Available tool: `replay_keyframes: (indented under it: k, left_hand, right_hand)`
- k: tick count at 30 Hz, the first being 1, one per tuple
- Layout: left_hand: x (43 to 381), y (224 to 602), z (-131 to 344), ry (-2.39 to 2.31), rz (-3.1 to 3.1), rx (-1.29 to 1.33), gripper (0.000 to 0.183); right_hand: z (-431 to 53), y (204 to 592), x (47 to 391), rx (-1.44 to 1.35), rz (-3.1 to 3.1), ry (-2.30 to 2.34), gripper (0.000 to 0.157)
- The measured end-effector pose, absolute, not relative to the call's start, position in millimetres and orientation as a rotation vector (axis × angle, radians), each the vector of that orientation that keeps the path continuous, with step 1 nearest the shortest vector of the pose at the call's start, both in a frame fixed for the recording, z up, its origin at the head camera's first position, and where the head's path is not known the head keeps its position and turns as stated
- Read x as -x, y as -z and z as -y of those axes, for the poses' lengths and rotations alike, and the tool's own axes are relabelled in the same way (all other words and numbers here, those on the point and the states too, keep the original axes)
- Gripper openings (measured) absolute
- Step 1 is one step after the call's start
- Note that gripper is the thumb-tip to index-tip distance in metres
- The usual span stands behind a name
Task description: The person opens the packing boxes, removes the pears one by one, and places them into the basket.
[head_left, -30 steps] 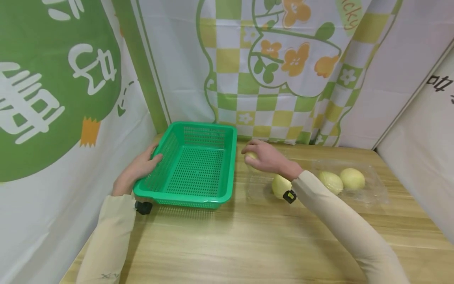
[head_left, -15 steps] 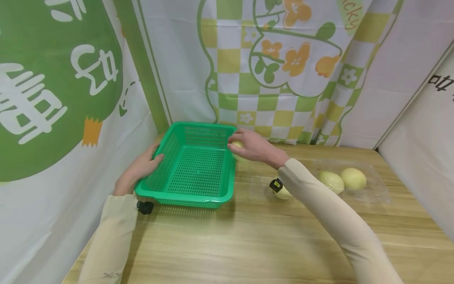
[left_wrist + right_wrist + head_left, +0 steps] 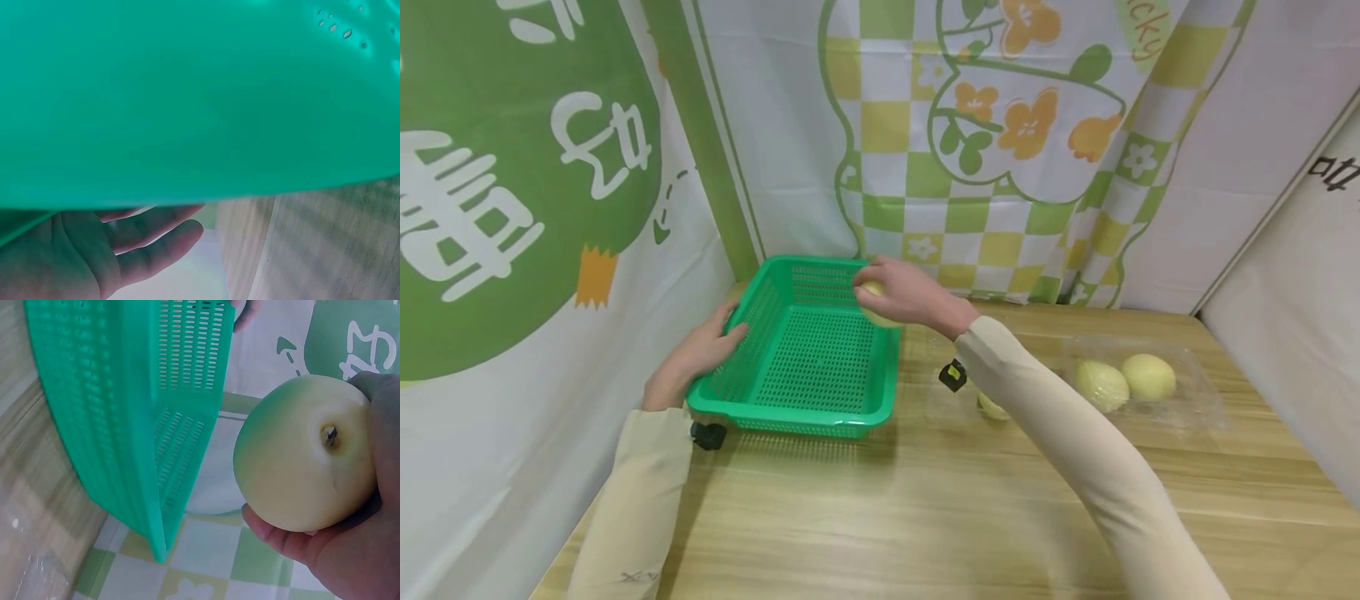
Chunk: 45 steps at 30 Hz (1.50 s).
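My right hand [image 3: 906,290] holds a round, pale yellow fruit [image 3: 300,456] over the right rim of the green plastic basket [image 3: 820,421]. In the right wrist view its fingers and thumb curl round the fruit, whose small dark pit shows toward the camera. My left hand [image 3: 696,354] grips the basket's left side, thumb over the rim and fingers outside. From the left wrist those fingers [image 3: 156,253] show below the green rim. The basket's slotted floor is bare in the head view.
At the right, two more pale yellow fruits [image 3: 1102,385] [image 3: 1148,377] lie in a clear plastic tray [image 3: 1198,408]. Another such fruit [image 3: 992,407] sits partly hidden under my right forearm, in clear plastic. Printed cloth [image 3: 955,208] hangs behind the wooden table [image 3: 925,517].
My right hand has carried the fruit leftward and slightly farther back, from beside the basket to over its right rim. My left hand has stayed on the basket.
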<state>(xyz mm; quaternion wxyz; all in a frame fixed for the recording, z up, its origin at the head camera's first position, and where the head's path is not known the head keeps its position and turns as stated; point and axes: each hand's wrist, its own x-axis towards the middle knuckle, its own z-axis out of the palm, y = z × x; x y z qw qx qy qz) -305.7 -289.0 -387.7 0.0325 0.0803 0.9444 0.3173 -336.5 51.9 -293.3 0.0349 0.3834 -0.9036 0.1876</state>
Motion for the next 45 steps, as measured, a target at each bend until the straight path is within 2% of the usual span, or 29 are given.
replay_keyframes:
  k: [20, 45]
  left_hand:
    - [306, 386, 287, -0.995, -2.913, -0.269, 0.065]
    - [305, 385, 286, -0.976, -2.907, -0.242, 0.066]
  right_hand:
    - [3, 297, 350, -1.301, 2.805, -0.643, 0.035]
    - [56, 348, 382, -1.062, 3.035, -0.855, 0.042]
